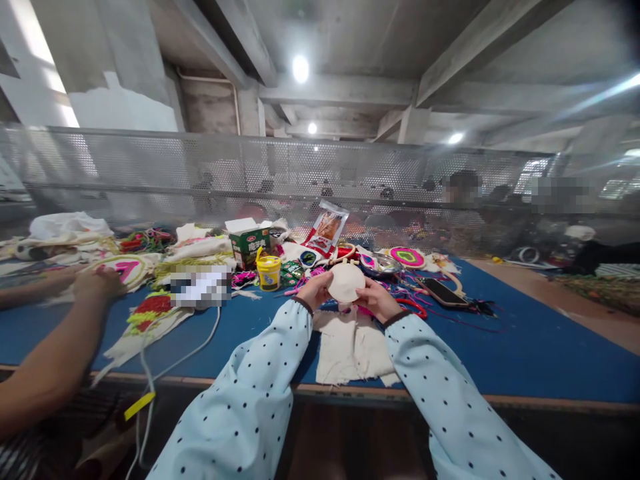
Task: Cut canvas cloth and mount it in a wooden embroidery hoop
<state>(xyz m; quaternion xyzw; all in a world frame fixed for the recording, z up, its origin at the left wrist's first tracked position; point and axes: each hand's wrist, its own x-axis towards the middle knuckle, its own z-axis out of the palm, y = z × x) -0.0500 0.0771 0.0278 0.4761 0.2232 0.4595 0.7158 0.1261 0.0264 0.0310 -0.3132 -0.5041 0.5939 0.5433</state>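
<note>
Pale disc (346, 284), 2 hands (315, 292) gripping, fingers (371, 292) partly hidden

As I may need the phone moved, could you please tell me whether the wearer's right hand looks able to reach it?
Probably yes: the phone lies uncovered nearby, with little more than a red loop and loose threads between, though the right hand would first have to release the pale disc.

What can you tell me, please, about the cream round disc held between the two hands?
The cream, round, fabric-looking disc has a plain, unpatterned face. The left hand and right hand hold it by opposite edges above the blue tabletop, facing the camera. Frayed off-white cloth shows just below it; whether the two are joined is unclear.
</note>
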